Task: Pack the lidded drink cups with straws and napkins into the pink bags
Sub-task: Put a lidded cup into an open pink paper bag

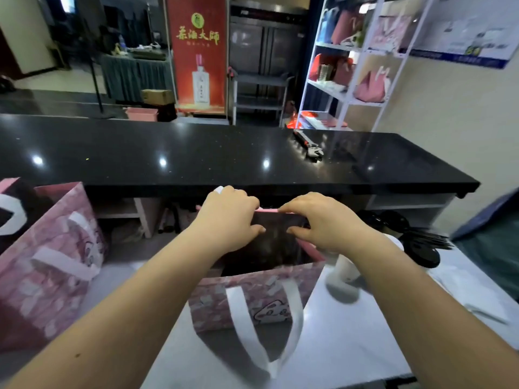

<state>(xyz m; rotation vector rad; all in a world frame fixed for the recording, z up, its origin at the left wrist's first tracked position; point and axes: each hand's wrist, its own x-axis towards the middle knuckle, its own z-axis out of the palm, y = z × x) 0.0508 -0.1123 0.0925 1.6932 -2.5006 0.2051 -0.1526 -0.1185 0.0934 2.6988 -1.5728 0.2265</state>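
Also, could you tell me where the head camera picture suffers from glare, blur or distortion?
Head view only: ceiling lights glare as white spots on the black countertop; the white handle of the pink bag and the white cup beside it are smeared by motion blur; the bag's inside is too dark to read; the wide lens bows the white shelving rack.

Second bag point(47, 256) left of open bag point(252, 293)

left hand point(229, 217) pinches pink bag point(252, 290) rim, fingers curled | right hand point(323, 223) same
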